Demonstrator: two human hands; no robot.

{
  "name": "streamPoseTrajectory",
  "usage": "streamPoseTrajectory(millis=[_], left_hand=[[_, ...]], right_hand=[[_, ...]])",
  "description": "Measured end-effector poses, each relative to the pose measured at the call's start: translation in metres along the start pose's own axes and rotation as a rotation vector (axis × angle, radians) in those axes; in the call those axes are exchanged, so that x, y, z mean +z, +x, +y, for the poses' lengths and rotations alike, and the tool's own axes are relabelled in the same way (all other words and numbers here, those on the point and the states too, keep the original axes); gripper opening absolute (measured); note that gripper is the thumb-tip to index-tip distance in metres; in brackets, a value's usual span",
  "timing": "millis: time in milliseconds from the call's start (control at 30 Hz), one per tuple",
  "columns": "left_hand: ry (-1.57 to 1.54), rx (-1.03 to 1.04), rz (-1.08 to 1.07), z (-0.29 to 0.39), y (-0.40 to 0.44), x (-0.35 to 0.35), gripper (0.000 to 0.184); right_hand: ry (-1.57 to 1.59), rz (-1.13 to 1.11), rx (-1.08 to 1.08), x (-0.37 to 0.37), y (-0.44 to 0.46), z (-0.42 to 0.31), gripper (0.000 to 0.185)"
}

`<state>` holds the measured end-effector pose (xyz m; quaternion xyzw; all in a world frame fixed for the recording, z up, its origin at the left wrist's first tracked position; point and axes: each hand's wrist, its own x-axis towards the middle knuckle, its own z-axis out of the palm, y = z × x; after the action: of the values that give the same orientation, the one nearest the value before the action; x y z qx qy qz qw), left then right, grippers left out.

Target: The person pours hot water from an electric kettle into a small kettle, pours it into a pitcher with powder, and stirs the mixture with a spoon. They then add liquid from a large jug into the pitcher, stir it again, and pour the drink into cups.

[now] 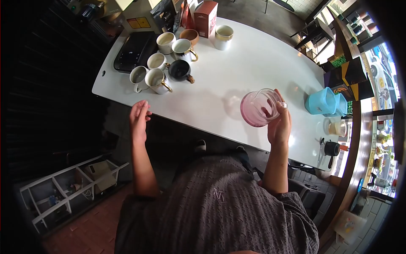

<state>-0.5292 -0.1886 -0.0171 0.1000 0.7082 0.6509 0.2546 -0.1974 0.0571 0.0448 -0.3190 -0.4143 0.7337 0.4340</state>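
Observation:
A clear glass pitcher with a pinkish tint toward its base is in my right hand, tilted over the white table. My fingers wrap around its handle side. My left hand is raised near the table's front edge, touching nothing, its fingers loosely bent and partly apart. Beyond it stand a grey-white mug, a white mug with a gold handle and a black cup.
More cups, a black flat device and a red-brown box stand at the back left of the white table. On the right are blue containers, a glass with beige contents and a black-headed tool.

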Motion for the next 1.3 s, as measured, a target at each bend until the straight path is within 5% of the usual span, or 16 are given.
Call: streamPoseTrajectory(millis=[500,633,733,1033,1167,1300], left_hand=[[-0.075,-0.215,-0.065,0.002,0.094,-0.024,0.047],[-0.151,-0.243,-0.158,-0.012,0.109,-0.026,0.043],[-0.166,-0.169,-0.154,-0.030,0.119,-0.028,0.038],[-0.264,-0.072,0.065,-0.029,0.095,-0.047,0.034],[-0.256,0.075,0.270,0.010,0.057,-0.050,0.034],[-0.217,0.313,0.203,0.057,0.012,-0.046,0.031]], right_hand=[[-0.055,0.114,-0.143,0.061,-0.014,0.018,0.047],[0.038,0.053,-0.024,0.056,-0.016,0.021,0.047],[-0.047,0.126,-0.175,0.063,-0.014,0.021,0.049],[-0.099,0.141,-0.094,0.053,-0.011,0.022,0.050],[-0.032,0.084,-0.042,0.034,-0.006,0.020,0.046],[-0.051,0.112,-0.061,0.022,0.000,0.004,0.045]])
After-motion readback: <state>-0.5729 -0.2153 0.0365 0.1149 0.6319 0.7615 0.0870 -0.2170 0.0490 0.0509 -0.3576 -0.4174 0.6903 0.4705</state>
